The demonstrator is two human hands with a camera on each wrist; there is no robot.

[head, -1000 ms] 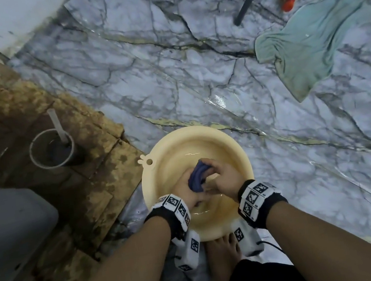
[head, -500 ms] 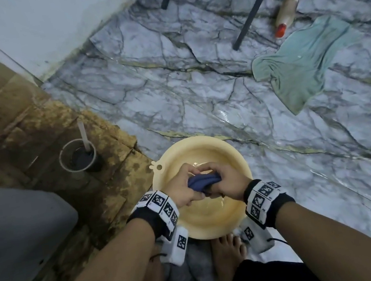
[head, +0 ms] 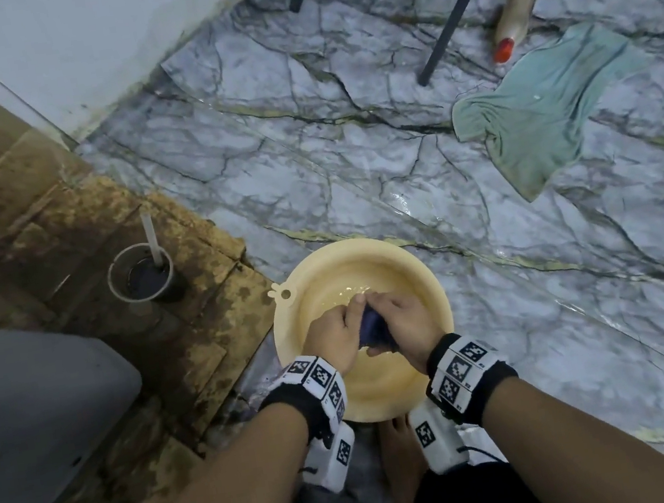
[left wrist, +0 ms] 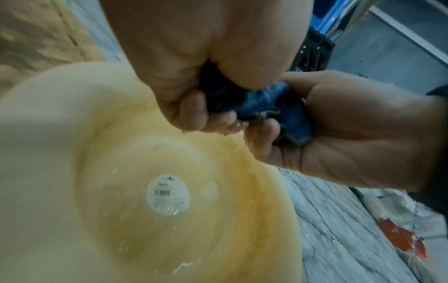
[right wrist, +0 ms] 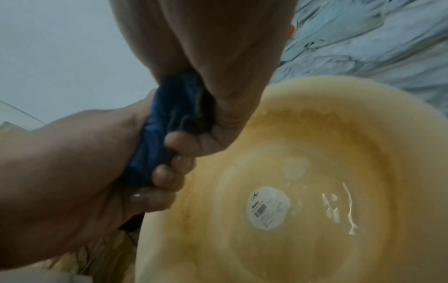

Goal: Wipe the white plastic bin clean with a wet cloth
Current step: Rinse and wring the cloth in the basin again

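Note:
A round cream plastic basin (head: 419, 263) sits on the marble floor in front of my feet, holding shallow water and a round label (left wrist: 168, 194) on its bottom. Both my hands hold a dark blue cloth (head: 373, 329) bunched above the basin. My left hand (head: 334, 333) grips one end and my right hand (head: 404, 322) grips the other, fingers curled tight round it. The left wrist view shows the cloth (left wrist: 257, 103) squeezed between both fists; the right wrist view shows the cloth (right wrist: 167, 134) twisted. The white bin is not in any view.
A teal cloth (head: 545, 100) lies on the floor at right, beside a bottle with a red cap (head: 513, 22) and dark chair legs (head: 454, 18). A small pot with a white stick (head: 144, 274) stands on brown stained tiles at left. A grey object (head: 22, 422) sits at far left.
My hands have turned the cloth from lying across between the fists to a more upright twist, held a little higher. The camera has tilted up, so the basin sits lower in view.

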